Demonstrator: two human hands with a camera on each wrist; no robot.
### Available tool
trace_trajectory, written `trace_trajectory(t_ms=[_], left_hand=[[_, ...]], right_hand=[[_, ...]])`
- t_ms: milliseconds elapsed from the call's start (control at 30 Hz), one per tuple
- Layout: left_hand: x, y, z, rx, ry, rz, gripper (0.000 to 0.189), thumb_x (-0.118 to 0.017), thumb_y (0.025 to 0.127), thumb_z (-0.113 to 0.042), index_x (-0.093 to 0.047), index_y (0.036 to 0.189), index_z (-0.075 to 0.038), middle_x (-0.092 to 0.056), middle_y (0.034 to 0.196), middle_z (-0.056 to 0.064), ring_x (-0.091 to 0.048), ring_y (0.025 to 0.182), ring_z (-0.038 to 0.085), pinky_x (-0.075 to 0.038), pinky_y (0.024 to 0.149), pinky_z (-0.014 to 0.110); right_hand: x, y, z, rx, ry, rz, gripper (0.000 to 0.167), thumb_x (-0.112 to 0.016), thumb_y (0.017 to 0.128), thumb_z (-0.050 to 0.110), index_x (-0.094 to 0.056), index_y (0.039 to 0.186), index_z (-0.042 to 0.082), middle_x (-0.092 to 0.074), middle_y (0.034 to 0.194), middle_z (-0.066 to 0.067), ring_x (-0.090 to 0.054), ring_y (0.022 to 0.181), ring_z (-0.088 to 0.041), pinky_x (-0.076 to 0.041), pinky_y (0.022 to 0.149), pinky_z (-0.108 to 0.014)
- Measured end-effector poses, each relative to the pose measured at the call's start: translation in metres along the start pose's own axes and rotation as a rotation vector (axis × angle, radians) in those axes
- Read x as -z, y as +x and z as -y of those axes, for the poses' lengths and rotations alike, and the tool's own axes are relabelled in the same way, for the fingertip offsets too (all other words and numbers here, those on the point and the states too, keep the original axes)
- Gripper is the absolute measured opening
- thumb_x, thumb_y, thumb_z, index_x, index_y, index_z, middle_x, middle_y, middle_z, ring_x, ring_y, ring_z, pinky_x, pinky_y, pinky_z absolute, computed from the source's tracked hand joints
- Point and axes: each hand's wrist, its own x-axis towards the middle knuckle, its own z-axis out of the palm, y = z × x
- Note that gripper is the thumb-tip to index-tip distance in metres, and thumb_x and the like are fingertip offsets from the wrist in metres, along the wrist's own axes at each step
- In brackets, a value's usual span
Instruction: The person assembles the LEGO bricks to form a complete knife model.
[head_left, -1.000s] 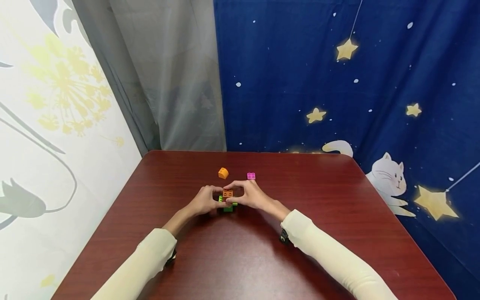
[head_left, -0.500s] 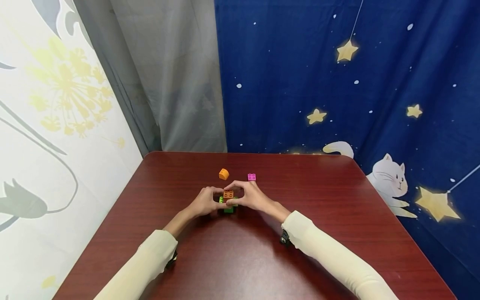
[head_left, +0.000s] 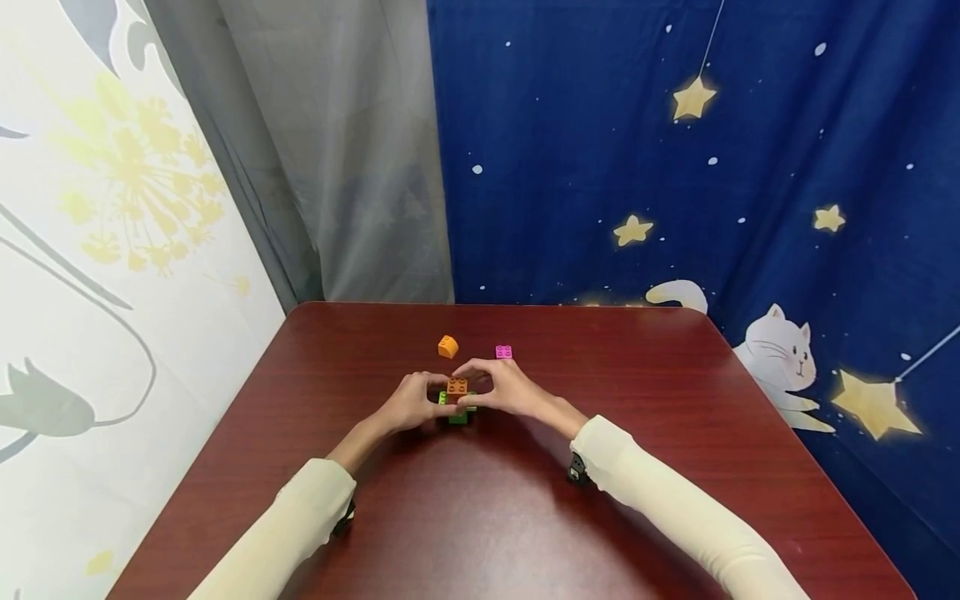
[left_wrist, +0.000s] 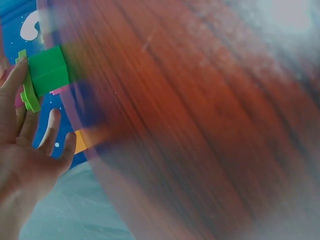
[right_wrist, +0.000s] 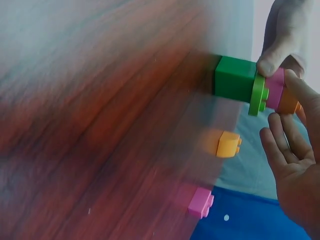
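Head view downward (wrist views closer)

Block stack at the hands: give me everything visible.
The block stack looks like smooth plastic toy bricks: green base, thin light-green plate jutting past it with studs showing, pink block, and orange block on top with four bare studs. It appears upright on the table. The left hand pinches it around plate level; the right hand pinches it higher up, near the orange block. Fingers hide parts.
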Motion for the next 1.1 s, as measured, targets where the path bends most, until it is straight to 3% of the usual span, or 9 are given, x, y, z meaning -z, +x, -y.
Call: trace_trajectory(t_ms=[233,433,600,800,1100], left_hand=[[0.0,-0.002,-0.001,0.013,0.011,-0.013,0.046,-0.09,0.082,-0.037,-0.075,0.116,-0.01,-0.075,0.099,-0.002,-0.066,0.093,0.017,-0.055,0.089,0.044],[0.001,-0.005,-0.002,0.025,0.006,-0.018,0.059,-0.09,0.082,-0.037,-0.07,0.127,-0.003,-0.075,0.108,0.006,-0.067,0.097,0.021,-0.056,0.09,0.044],[0.005,-0.006,-0.003,0.002,-0.088,-0.008,0.056,-0.089,0.084,-0.035,-0.069,0.132,-0.011,-0.075,0.11,0.005,-0.068,0.1,0.026,-0.055,0.093,0.05],[0.013,-0.006,-0.009,-0.04,-0.116,-0.043,0.056,-0.09,0.083,-0.035,-0.071,0.132,-0.017,-0.074,0.116,0.004,-0.065,0.116,0.033,-0.048,0.104,0.056],[0.011,-0.005,-0.012,-0.072,-0.089,-0.048,0.042,-0.089,0.084,-0.033,-0.076,0.122,-0.02,-0.076,0.105,-0.004,-0.067,0.109,0.023,-0.05,0.101,0.054]], right_hand=[[0.018,-0.006,-0.013,-0.019,-0.058,-0.03,0.042,-0.087,0.088,0.019,-0.071,0.123,0.003,-0.075,0.115,-0.016,-0.073,0.106,-0.03,-0.057,0.094,-0.038],[0.035,-0.009,-0.033,-0.065,-0.072,-0.114,0.041,-0.088,0.086,0.015,-0.072,0.122,0.006,-0.075,0.115,-0.013,-0.072,0.104,-0.035,-0.057,0.093,-0.04],[0.046,-0.01,-0.05,-0.135,-0.051,-0.169,0.043,-0.087,0.086,0.009,-0.07,0.124,-0.001,-0.074,0.116,-0.022,-0.071,0.107,-0.038,-0.056,0.094,-0.048],[0.054,-0.009,-0.066,-0.236,-0.1,-0.224,0.047,-0.087,0.084,0.007,-0.069,0.126,-0.004,-0.073,0.117,-0.022,-0.071,0.108,-0.036,-0.056,0.095,-0.044],[0.057,-0.001,-0.083,-0.323,-0.118,-0.235,0.049,-0.088,0.083,0.007,-0.069,0.127,-0.004,-0.074,0.118,-0.02,-0.07,0.11,-0.033,-0.055,0.097,-0.041]])
